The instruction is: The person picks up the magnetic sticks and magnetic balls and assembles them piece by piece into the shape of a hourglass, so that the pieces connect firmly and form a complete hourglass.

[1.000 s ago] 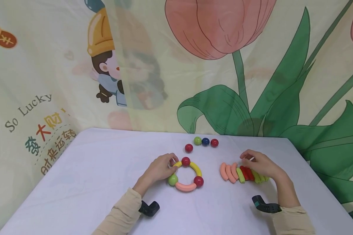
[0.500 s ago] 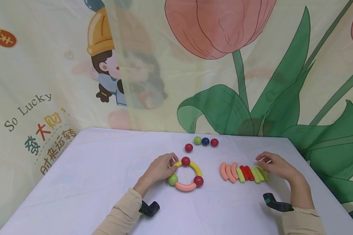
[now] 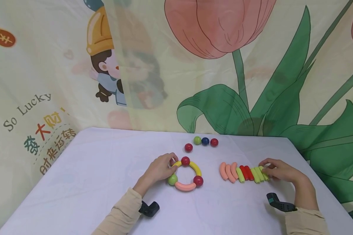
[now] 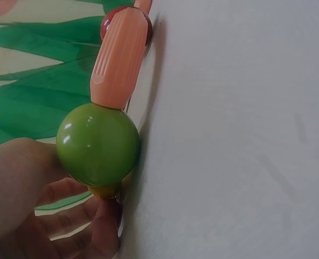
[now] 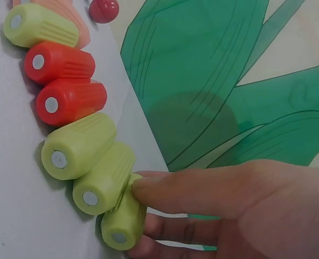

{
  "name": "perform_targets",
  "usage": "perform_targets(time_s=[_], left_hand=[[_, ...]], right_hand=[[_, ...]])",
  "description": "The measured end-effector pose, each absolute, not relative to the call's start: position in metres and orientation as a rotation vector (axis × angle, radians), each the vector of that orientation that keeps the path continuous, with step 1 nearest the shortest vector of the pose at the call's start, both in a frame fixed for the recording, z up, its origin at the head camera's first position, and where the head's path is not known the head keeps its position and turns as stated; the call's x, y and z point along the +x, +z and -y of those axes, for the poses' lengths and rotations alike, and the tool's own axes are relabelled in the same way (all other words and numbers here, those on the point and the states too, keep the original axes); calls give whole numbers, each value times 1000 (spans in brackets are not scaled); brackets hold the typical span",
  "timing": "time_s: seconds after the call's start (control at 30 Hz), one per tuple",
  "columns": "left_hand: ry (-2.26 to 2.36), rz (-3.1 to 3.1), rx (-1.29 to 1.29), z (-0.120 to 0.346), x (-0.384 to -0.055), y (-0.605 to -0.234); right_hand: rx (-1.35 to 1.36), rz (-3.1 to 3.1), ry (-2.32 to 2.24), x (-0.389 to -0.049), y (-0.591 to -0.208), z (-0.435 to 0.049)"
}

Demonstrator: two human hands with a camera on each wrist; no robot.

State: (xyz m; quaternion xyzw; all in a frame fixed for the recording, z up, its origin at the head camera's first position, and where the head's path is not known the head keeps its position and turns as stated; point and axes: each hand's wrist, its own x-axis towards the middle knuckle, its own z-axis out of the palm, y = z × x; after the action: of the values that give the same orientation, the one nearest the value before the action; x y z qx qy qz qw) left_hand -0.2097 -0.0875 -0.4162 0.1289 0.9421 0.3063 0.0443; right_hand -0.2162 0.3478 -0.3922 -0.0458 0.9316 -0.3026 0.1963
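A ring of balls and curved rods lies on the white table. My left hand (image 3: 161, 167) pinches its left yellow curved rod (image 3: 177, 164), mostly hidden by the fingers, beside the green ball (image 4: 97, 144). Two red balls (image 3: 198, 180), a second yellow curved rod (image 3: 196, 168) and a salmon curved rod (image 3: 185, 187) make up the rest. To the right, my right hand (image 3: 280, 170) pinches the end green rod (image 5: 124, 218) of a row, its thumb on one side and fingers on the other. That rod's pale round end face shows in the right wrist view.
Left of the held rod, the row has more green rods (image 5: 80, 145), red rods (image 3: 244, 173) and salmon curved rods (image 3: 228, 172). Behind the ring lie a lone red ball (image 3: 188, 148) and green, blue (image 3: 205, 141) and red balls. A printed cloth (image 3: 147, 65) hangs behind the table.
My right hand has moved rightward from above the row, then come down onto its right end, taking hold of the last green rod. My left hand has stayed at the ring.
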Motion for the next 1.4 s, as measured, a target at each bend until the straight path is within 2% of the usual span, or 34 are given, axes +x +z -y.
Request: perform_targets(time_s=[0.73,1.13,1.4], left_hand=[[945,-2879,403,89,-207,-415],[943,-2884,411,86,-208,-417],[937,-2888,427,88,-208,-416]], right_hand=[[-171,-2801,-867,-221,-390,-336],[-450,-2880,-947,-219,-382,-314],[-522,-2837,-989,-221,-379,-291]])
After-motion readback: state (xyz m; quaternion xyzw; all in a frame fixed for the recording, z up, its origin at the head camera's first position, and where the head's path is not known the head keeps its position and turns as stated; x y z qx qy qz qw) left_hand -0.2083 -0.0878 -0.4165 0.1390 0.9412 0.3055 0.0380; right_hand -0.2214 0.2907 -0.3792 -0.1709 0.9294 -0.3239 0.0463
